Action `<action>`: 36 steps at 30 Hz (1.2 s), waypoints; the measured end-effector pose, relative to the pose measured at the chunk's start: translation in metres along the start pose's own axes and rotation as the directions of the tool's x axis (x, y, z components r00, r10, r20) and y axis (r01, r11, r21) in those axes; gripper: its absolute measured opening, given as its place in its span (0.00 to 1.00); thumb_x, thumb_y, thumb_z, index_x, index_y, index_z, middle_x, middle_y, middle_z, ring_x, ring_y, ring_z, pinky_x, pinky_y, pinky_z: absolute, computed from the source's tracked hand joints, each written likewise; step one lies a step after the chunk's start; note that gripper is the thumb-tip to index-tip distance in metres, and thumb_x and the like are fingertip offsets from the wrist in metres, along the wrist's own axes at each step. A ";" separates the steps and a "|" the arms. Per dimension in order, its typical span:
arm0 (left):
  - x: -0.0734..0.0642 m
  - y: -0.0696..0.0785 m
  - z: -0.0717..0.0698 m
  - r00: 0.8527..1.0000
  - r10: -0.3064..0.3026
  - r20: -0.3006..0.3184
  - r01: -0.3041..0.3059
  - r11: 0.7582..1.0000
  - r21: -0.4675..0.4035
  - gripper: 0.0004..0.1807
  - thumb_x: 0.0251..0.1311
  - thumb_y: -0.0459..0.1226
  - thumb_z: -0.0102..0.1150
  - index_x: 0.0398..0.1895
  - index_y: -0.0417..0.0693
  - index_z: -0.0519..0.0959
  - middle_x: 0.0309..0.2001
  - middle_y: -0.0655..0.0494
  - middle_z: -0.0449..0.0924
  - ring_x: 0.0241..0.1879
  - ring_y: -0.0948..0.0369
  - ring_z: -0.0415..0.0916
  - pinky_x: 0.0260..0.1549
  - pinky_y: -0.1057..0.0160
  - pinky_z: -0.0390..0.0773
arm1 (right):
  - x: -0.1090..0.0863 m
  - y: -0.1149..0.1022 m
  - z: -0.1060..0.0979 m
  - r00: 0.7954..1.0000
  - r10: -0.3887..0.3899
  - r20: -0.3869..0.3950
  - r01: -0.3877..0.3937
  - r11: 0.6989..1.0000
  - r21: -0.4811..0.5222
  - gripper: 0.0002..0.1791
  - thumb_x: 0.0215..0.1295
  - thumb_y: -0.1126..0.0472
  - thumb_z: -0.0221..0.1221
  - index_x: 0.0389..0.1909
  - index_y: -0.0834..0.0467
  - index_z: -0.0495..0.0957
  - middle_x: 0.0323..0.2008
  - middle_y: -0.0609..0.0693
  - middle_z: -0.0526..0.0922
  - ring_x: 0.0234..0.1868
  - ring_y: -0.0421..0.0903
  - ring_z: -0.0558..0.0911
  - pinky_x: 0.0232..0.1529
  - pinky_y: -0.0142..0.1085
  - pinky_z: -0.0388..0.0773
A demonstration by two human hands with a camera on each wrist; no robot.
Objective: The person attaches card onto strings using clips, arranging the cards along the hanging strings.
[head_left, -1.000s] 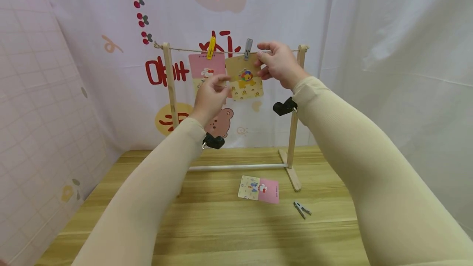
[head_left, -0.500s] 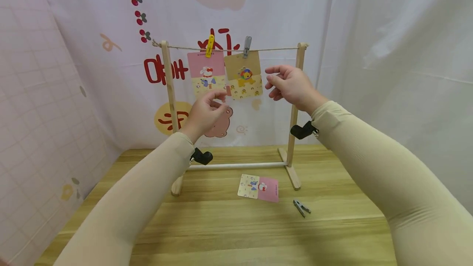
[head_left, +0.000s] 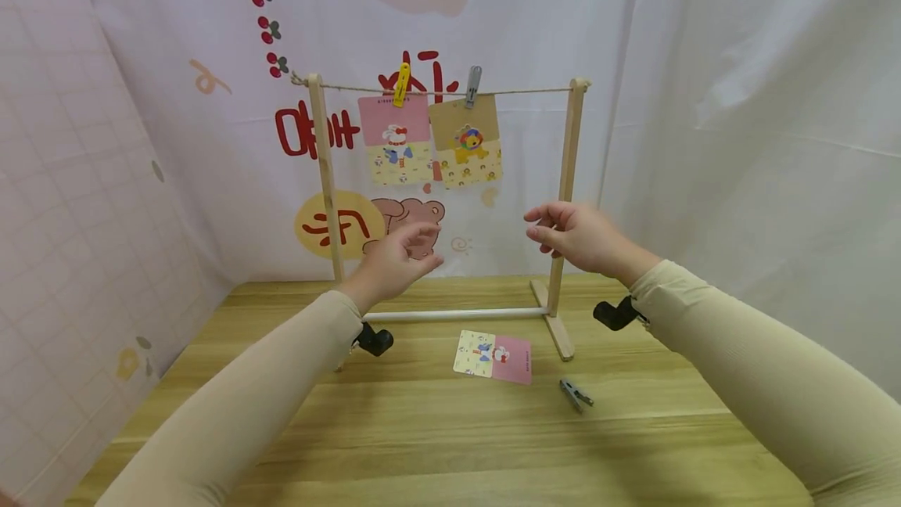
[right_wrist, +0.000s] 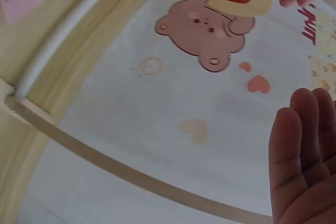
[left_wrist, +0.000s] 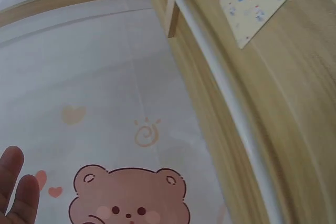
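Note:
My left hand point(head_left: 394, 263) hangs in the air below the hanging cards, fingers loosely bent and holding nothing. To the right, my right hand point(head_left: 584, 235) is in front of the stand's right post, also with nothing in it. A pink and cream card with a rabbit point(head_left: 396, 139) hangs from the twine point(head_left: 524, 91) under a yellow clothespin point(head_left: 402, 84). Beside it a tan card with a lion point(head_left: 466, 142) hangs under a grey clothespin point(head_left: 473, 87). On the table lie another pink and cream card point(head_left: 512, 358) and a second grey clothespin point(head_left: 576, 395).
The wooden stand point(head_left: 572, 147) has two posts, feet and a white crossbar point(head_left: 457, 313) low down. Its feet rest on the wood-grain table point(head_left: 436, 444). Behind it hangs a white printed cloth point(head_left: 521, 14) with a bear point(left_wrist: 128, 195) and red characters.
Both hands have left the lion card and moved down, the right one also outward to the right. The two cards stay hanging on the twine.

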State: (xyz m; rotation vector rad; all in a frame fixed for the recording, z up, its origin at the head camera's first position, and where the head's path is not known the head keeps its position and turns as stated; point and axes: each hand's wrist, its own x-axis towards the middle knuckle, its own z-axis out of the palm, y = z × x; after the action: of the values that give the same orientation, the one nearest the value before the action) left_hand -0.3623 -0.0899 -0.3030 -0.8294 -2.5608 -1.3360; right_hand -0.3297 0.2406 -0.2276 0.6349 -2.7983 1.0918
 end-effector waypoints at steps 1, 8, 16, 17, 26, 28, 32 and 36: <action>-0.002 -0.002 0.002 1.000 -0.002 0.012 0.002 1.000 0.012 0.29 0.71 0.47 0.67 0.73 0.58 0.73 0.70 0.54 0.76 0.72 0.47 0.73 0.70 0.41 0.73 | -0.004 0.004 0.003 1.000 0.005 0.012 -0.005 1.000 -0.013 0.17 0.79 0.57 0.60 0.61 0.60 0.80 0.42 0.53 0.86 0.38 0.46 0.84 0.41 0.36 0.85; -0.017 -0.013 0.018 0.992 0.005 0.125 -0.022 0.990 0.137 0.32 0.70 0.53 0.67 0.75 0.61 0.71 0.75 0.59 0.71 0.77 0.50 0.67 0.74 0.43 0.68 | -0.032 0.038 0.025 0.997 -0.009 0.078 0.019 0.990 -0.138 0.17 0.75 0.56 0.64 0.58 0.60 0.82 0.43 0.52 0.87 0.39 0.44 0.84 0.40 0.38 0.81; -0.032 -0.025 0.041 0.971 -0.014 0.240 -0.022 0.989 0.147 0.33 0.70 0.50 0.67 0.76 0.58 0.72 0.76 0.57 0.71 0.79 0.52 0.62 0.77 0.44 0.62 | -0.061 0.075 0.045 0.985 -0.002 0.172 0.030 0.987 -0.160 0.16 0.70 0.55 0.69 0.54 0.58 0.84 0.40 0.46 0.86 0.37 0.42 0.83 0.39 0.34 0.80; -0.033 -0.027 0.044 0.968 -0.018 0.252 -0.022 0.988 0.156 0.33 0.70 0.50 0.67 0.76 0.56 0.72 0.76 0.56 0.71 0.79 0.51 0.63 0.77 0.44 0.63 | -0.064 0.079 0.048 0.982 0.002 0.190 0.028 0.987 -0.157 0.17 0.70 0.55 0.69 0.54 0.58 0.84 0.40 0.45 0.86 0.38 0.42 0.83 0.39 0.34 0.80; -0.035 -0.039 0.074 0.926 -0.061 0.372 -0.024 0.975 0.221 0.30 0.67 0.47 0.70 0.72 0.57 0.76 0.74 0.57 0.74 0.76 0.52 0.67 0.75 0.46 0.66 | -0.087 0.104 0.066 0.944 0.036 0.328 0.042 0.973 -0.226 0.20 0.65 0.51 0.72 0.54 0.54 0.85 0.41 0.45 0.87 0.40 0.38 0.83 0.38 0.34 0.80; -0.037 -0.038 0.078 0.909 -0.089 0.406 -0.002 0.976 0.218 0.31 0.66 0.47 0.70 0.72 0.59 0.75 0.73 0.59 0.74 0.76 0.54 0.67 0.76 0.47 0.66 | -0.091 0.108 0.070 0.935 0.046 0.352 0.046 0.968 -0.248 0.20 0.64 0.52 0.73 0.54 0.56 0.85 0.41 0.45 0.86 0.39 0.38 0.82 0.38 0.33 0.79; -0.042 -0.037 0.087 0.874 -0.119 0.470 -0.004 0.968 0.253 0.33 0.66 0.48 0.71 0.74 0.59 0.74 0.74 0.61 0.73 0.76 0.58 0.67 0.77 0.50 0.65 | -0.099 0.115 0.076 0.922 0.064 0.381 0.061 0.949 -0.308 0.20 0.62 0.52 0.74 0.50 0.57 0.85 0.37 0.42 0.83 0.35 0.36 0.78 0.36 0.33 0.76; -0.048 -0.037 0.095 0.839 -0.130 0.528 -0.055 0.946 0.320 0.36 0.65 0.49 0.72 0.75 0.56 0.73 0.75 0.60 0.71 0.76 0.57 0.67 0.77 0.51 0.65 | -0.104 0.119 0.080 0.920 0.092 0.382 0.049 0.938 -0.343 0.19 0.59 0.51 0.77 0.44 0.56 0.84 0.33 0.42 0.79 0.31 0.37 0.75 0.33 0.34 0.74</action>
State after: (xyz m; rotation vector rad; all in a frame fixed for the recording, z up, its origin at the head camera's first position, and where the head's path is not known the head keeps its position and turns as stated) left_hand -0.3294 -0.0512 -0.4041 -1.2363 -3.1123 -0.7041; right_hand -0.2760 0.3027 -0.3847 0.8625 -3.2256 0.4807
